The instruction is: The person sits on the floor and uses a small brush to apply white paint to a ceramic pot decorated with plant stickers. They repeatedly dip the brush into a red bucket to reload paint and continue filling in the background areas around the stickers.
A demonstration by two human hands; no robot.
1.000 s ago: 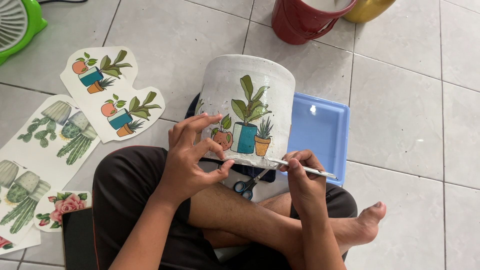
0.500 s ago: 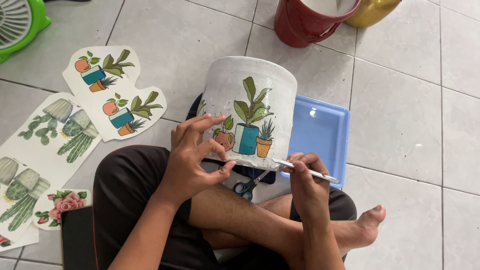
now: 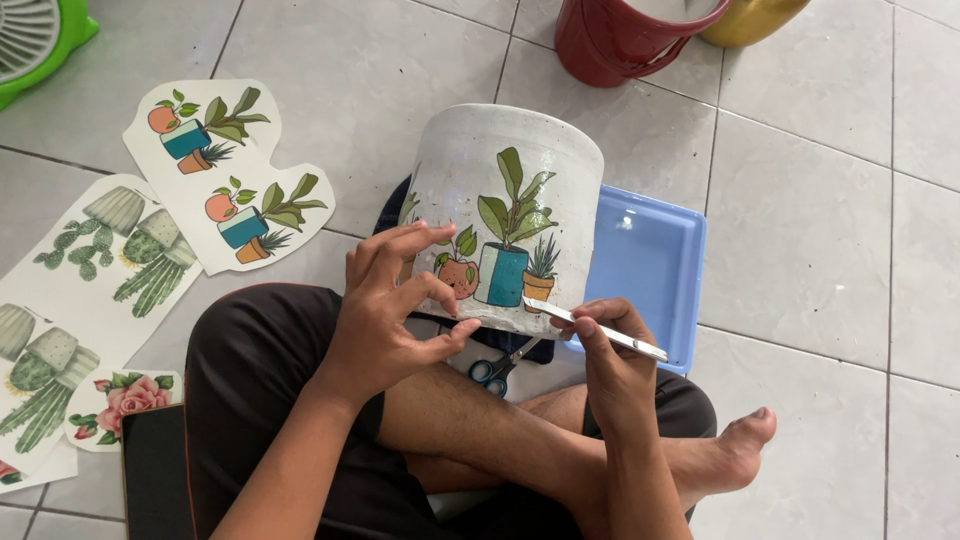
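A white round pot [image 3: 500, 170] lies tilted on my lap, its side showing a pasted picture of potted plants [image 3: 505, 245]. My left hand [image 3: 395, 305] steadies the pot's lower rim, fingers spread against the picture's left part. My right hand [image 3: 610, 350] pinches a thin metal-handled brush [image 3: 600, 330], whose tip touches the pot just under the picture's small right plant. I sit cross-legged on the tiled floor.
Blue-handled scissors [image 3: 500, 368] lie under the pot by my knee. A blue tray [image 3: 650, 265] sits right of the pot. Cut-out plant pictures [image 3: 230, 190] and cactus sheets [image 3: 90, 270] lie left. A red bucket [image 3: 620, 40] stands behind; a green fan [image 3: 35, 35] far left.
The brush tip has shifted slightly along the pot's lower edge. My left fingers have adjusted a little on the picture; the pot stays put.
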